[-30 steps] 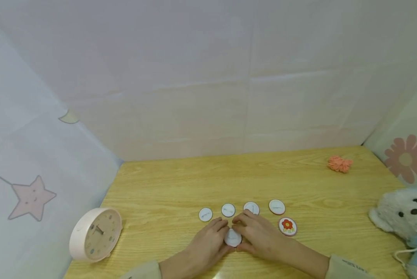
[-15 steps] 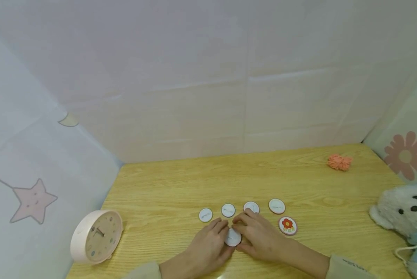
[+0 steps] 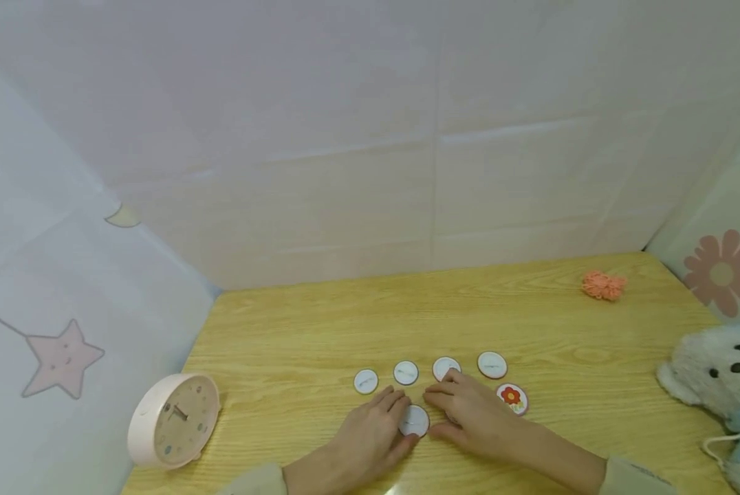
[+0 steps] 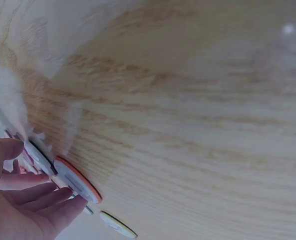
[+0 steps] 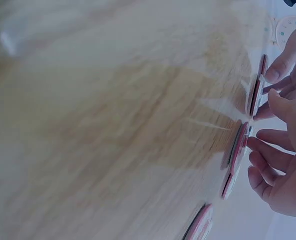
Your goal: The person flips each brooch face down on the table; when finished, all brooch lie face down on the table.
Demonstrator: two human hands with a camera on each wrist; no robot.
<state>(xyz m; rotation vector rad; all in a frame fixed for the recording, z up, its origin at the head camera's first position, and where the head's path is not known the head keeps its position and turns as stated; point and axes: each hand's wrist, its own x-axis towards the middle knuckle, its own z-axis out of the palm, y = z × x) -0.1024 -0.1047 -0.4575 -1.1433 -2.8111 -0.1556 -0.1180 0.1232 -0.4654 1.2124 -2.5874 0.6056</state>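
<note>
Several round pin badges lie on the table, most showing white backs with a pin. My left hand (image 3: 370, 426) holds the edge of one pin badge (image 3: 415, 421) between fingers and thumb, pin side up. Just right of it, my right hand (image 3: 472, 419) hovers low with fingers loosely bent, apart from that badge; whatever lies beneath its palm is mostly hidden. Its fingertips partly cover a badge (image 3: 445, 367) in the row behind. Beside the right wrist lies a face-up badge (image 3: 512, 398) with a red flower. In the left wrist view, an orange-rimmed badge (image 4: 78, 180) stands near the fingers.
Other badges in the back row are a left one (image 3: 366, 381), a middle one (image 3: 406, 372) and a right one (image 3: 492, 365). A pink clock (image 3: 175, 421) stands left. A plush bear (image 3: 719, 371) sits right, and coral yarn (image 3: 603, 285) lies at the back right.
My right hand has let go of the near badge and shifted slightly right, now partly covering the flower badge's edge. My left hand stays at the badge.
</note>
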